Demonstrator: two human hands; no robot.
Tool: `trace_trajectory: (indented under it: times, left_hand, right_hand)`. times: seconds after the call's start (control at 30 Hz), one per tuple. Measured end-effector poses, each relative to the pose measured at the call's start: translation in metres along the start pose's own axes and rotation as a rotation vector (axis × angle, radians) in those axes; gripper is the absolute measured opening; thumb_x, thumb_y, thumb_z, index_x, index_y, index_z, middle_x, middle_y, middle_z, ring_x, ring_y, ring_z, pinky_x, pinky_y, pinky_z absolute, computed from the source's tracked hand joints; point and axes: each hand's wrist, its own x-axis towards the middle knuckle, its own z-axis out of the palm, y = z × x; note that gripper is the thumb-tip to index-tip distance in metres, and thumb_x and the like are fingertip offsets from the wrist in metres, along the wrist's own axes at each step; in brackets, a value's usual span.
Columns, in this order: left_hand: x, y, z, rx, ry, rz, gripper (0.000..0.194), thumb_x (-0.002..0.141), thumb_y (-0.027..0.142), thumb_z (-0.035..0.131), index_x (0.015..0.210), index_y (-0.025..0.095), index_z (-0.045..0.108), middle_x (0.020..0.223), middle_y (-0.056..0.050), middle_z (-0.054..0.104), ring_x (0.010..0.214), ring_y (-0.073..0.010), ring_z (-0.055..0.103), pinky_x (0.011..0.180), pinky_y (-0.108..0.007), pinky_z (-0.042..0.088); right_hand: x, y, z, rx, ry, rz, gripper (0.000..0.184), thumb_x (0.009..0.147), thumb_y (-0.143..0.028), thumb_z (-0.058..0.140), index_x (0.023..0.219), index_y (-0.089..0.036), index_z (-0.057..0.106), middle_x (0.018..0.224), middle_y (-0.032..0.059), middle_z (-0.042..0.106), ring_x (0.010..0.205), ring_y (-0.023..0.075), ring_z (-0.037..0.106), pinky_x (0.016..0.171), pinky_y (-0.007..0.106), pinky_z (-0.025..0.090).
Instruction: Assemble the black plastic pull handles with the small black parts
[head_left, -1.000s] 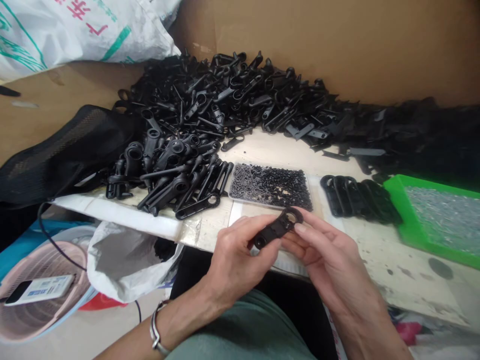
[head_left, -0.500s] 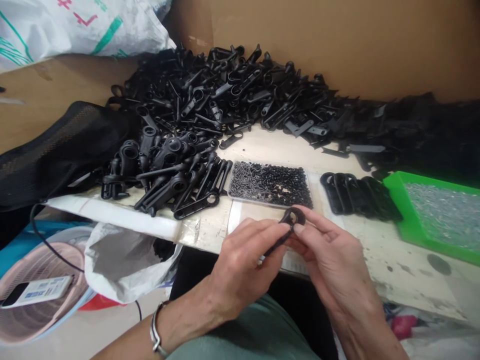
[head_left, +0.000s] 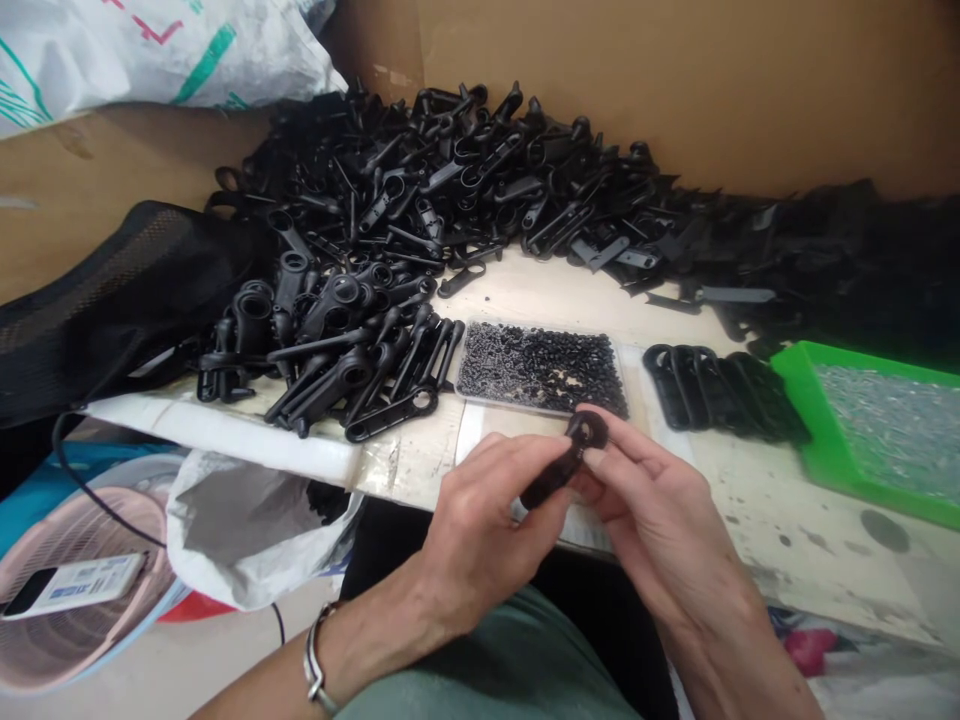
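Observation:
Between both hands is a black plastic part with a ring-shaped end (head_left: 551, 478), held over the table's front edge. My left hand (head_left: 487, 520) is closed around its long body. My right hand (head_left: 660, 500) pinches the ring end with thumb and fingers. Just beyond them lies a clear shallow box (head_left: 540, 368) of small black and metallic pieces. To its right, several black looped parts (head_left: 720, 390) lie side by side. On the left, similar black parts (head_left: 352, 370) are heaped near the edge. Fingers hide some of the held part.
A large pile of black parts (head_left: 450, 180) spreads across the back against a cardboard wall (head_left: 675, 90). A green tray (head_left: 814, 420) of small clear-looking pieces stands at right. Below left are a white bag (head_left: 225, 540) and a pink basket (head_left: 97, 650) holding a white-and-black box (head_left: 75, 585).
The held black part has turned in my fingers, so its broad face now shows instead of its narrow edge. Both hands keep their grip in nearly the same place.

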Motion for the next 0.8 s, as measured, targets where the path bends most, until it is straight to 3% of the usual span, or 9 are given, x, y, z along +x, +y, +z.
trace_trajectory:
  times: [0.13,0.3,0.53,0.8]
  left_hand:
    - [0.0,-0.001,-0.003,-0.048,-0.005,-0.172,0.036,0.081,0.006,0.066,0.114,0.021,0.067,0.1,-0.002,0.076,0.085,-0.0142,0.07,0.08,-0.027,0.059]
    - [-0.004,-0.006,-0.006,-0.112,-0.035,-0.232,0.04,0.083,0.01,0.067,0.12,0.023,0.065,0.11,-0.003,0.074,0.093,-0.0162,0.069,0.084,-0.029,0.058]
    - [0.0,-0.008,-0.01,-0.077,-0.225,0.006,0.036,0.095,0.008,0.053,0.128,0.02,0.057,0.122,-0.008,0.067,0.108,-0.0188,0.063,0.093,-0.035,0.053]
    - [0.002,0.001,-0.019,0.105,-0.424,0.026,0.039,0.097,0.007,0.039,0.132,0.02,0.051,0.107,-0.009,0.058,0.092,-0.0159,0.056,0.08,-0.03,0.053]
  right_hand:
    - [0.001,-0.003,-0.006,0.042,-0.14,0.068,0.044,0.07,-0.028,0.084,0.111,-0.021,0.074,0.102,0.0064,0.076,0.083,0.017,0.071,0.079,0.029,0.061]
    - [0.003,-0.005,-0.011,0.011,-0.093,0.086,0.044,0.069,-0.035,0.085,0.11,-0.022,0.075,0.104,0.0063,0.075,0.078,0.015,0.071,0.078,0.028,0.061]
    - [0.002,-0.006,-0.012,-0.048,-0.015,0.013,0.046,0.063,-0.035,0.089,0.106,-0.022,0.077,0.096,0.0065,0.077,0.069,0.0132,0.069,0.067,0.024,0.06]
    - [-0.003,-0.004,-0.008,-0.094,-0.014,-0.018,0.041,0.065,-0.04,0.088,0.102,-0.024,0.079,0.093,0.006,0.077,0.07,0.014,0.068,0.068,0.026,0.059]
